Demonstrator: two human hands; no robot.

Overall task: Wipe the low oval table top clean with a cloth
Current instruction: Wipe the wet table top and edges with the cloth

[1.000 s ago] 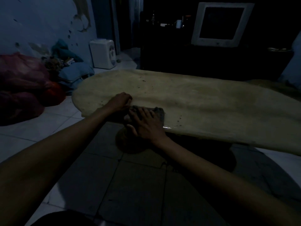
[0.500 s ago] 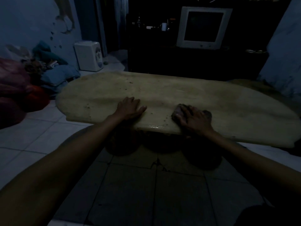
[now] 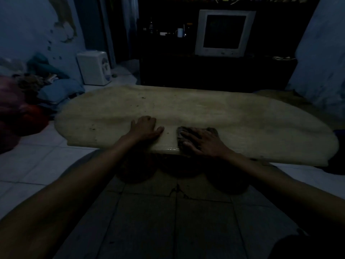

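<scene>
table top (image 3: 214, 113) speckled | left hand (image 3: 144, 128) flat, open | right hand (image 3: 203, 142) flat on cloth (image 3: 180, 141)

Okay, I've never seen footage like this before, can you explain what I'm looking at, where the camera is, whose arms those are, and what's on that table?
This is one picture from a wide-angle camera worn on a person's head, looking forward and down, so the two bare arms reaching in from the bottom are the wearer's own. No robot is involved.

In front is a low oval table with a pale top, in a dim room. The right hand lies flat on a dark cloth, pressing it against the near edge. The left hand rests open on the top, holding nothing. Small dark crumbs lie scattered over the left part of the top.

Behind stand an old monitor on a dark shelf and a small white appliance on the floor.
</scene>
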